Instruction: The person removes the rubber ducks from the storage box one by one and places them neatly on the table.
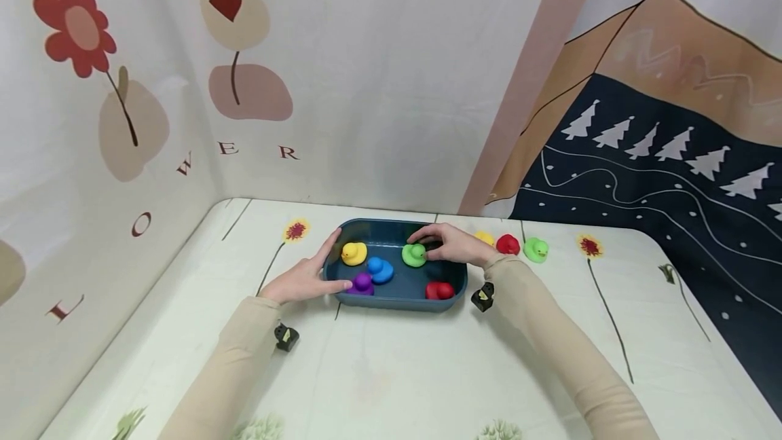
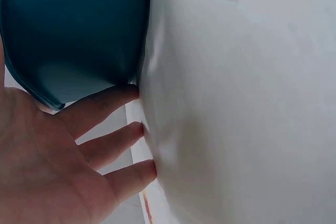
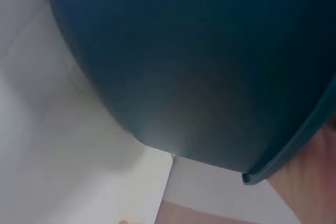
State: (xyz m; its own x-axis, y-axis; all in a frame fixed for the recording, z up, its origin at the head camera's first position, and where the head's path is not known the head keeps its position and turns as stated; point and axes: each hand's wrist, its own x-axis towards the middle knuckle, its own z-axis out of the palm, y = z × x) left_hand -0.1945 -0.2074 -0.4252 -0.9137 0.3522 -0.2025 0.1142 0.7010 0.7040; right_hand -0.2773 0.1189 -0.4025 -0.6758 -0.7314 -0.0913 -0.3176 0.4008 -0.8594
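Note:
A dark blue plastic basin (image 1: 391, 303) stands on the table with several rubber ducks inside. My left hand (image 1: 302, 280) rests against its left end, fingers extended and thumb across the rim beside the purple duck (image 1: 363, 283). In the left wrist view, spread fingers lie below the basin's outer wall (image 2: 79, 30). My right hand (image 1: 455, 244) reaches over the right rim and pinches a green duck (image 1: 413, 256) inside. The yellow duck (image 1: 354, 253), blue duck (image 1: 380, 270) and red duck (image 1: 439, 290) also sit in the basin. In the right wrist view, the basin wall (image 3: 184, 77) hides the fingers.
Behind the right forearm, a partly hidden yellow duck (image 1: 485, 237), a second red duck (image 1: 508, 244) and another green duck (image 1: 535, 250) stand on the table. The flower-printed tablecloth (image 1: 379, 372) meets hanging printed curtains (image 1: 379, 87) at the back and sides.

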